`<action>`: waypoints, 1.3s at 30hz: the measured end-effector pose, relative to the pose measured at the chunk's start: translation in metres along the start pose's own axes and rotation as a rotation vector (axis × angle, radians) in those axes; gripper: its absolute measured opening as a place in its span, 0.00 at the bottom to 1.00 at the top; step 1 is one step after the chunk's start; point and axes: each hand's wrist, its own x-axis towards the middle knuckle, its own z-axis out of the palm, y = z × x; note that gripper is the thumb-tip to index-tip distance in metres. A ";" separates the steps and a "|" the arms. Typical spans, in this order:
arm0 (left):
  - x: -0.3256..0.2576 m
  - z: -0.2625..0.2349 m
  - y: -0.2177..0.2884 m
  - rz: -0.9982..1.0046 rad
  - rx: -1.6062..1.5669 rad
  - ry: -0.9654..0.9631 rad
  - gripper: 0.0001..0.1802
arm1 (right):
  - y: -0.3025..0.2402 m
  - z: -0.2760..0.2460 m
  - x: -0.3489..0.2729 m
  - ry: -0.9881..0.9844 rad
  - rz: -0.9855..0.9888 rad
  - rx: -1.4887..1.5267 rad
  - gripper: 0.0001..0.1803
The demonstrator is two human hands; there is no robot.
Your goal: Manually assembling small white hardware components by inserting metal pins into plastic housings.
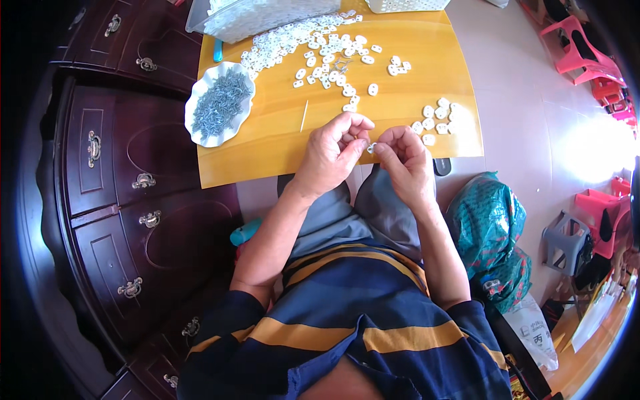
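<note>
My left hand and my right hand meet over the table's near edge. Between their fingertips is a small white plastic piece, pinched by my right hand. The left thumb and fingers are closed too; what they hold is too small to make out. Just beyond the hands, more white pieces trail back to a large heap of white plastic pieces. A separate cluster of white rounded pieces lies to the right. On the left, a white scalloped dish holds many small grey metal pins or screws.
A thin pale stick lies on the yellow wooden table. A translucent bin and a white basket stand at the far edge. Dark drawers flank the left; green bags and pink stools are on the right.
</note>
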 end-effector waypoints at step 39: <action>0.095 0.002 -0.010 0.363 0.904 0.044 0.08 | 0.005 -0.016 0.003 0.212 -0.108 0.089 0.03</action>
